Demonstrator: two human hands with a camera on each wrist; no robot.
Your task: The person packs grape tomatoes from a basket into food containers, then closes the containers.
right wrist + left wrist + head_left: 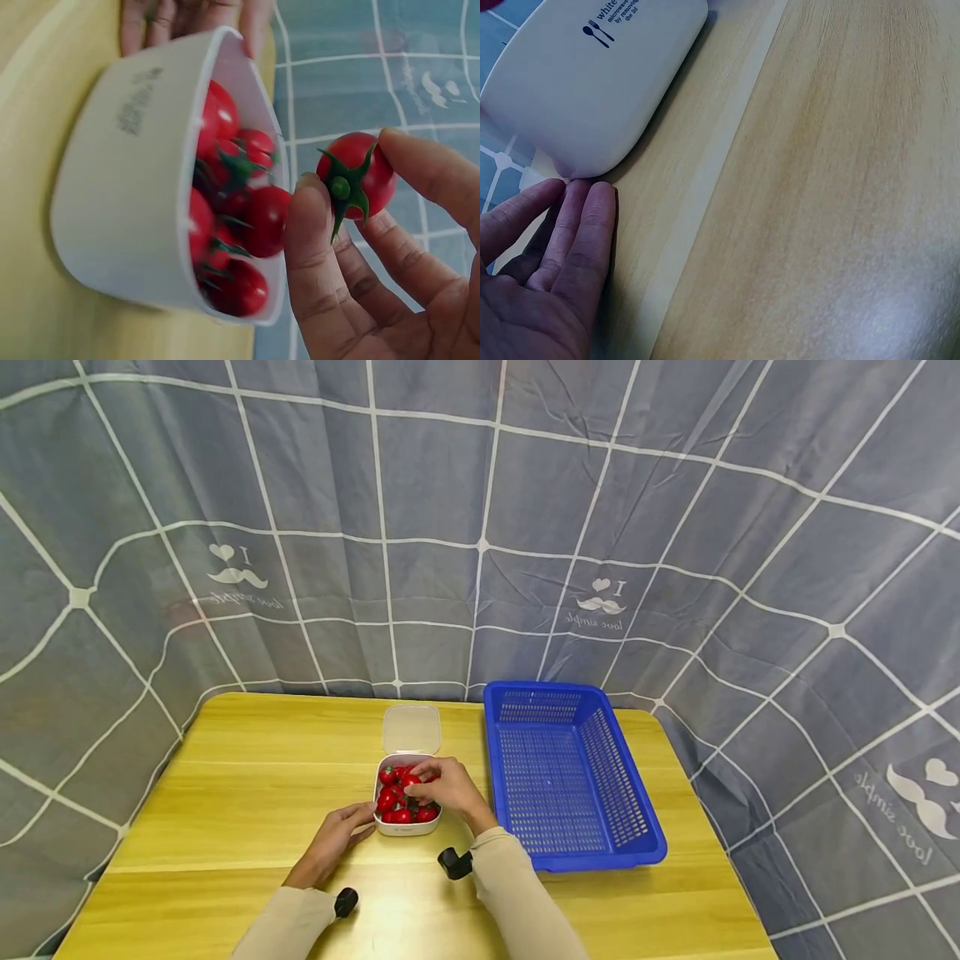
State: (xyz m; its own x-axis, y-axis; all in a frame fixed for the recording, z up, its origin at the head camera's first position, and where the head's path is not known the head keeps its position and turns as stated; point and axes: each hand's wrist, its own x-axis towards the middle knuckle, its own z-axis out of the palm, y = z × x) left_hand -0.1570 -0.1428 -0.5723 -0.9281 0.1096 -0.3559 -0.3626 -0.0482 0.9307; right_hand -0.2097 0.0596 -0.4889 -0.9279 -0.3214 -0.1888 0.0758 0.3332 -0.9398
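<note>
A white plastic container (pixel 408 830) full of red cherry tomatoes (pixel 387 798) stands on the table. Just above it, my right hand (pixel 448 789) pinches one cherry tomato (pixel 358 178) between thumb and fingertips; its green star-shaped calyx shows in the right wrist view. My left hand (pixel 339 839) rests at the container's left side, its fairly straight fingertips touching the wall near the base. In the left wrist view that hand (pixel 562 262) holds nothing, and the container's side (pixel 577 90) bears dark printing with a fork and spoon.
Behind the container lies its translucent lid (pixel 412 729). A blue perforated plastic basket (pixel 658 847) stands on the right of the yellow wood-grain table (pixel 247 810). Grey curtains (pixel 435 577) with white lines hang around the table's back and sides.
</note>
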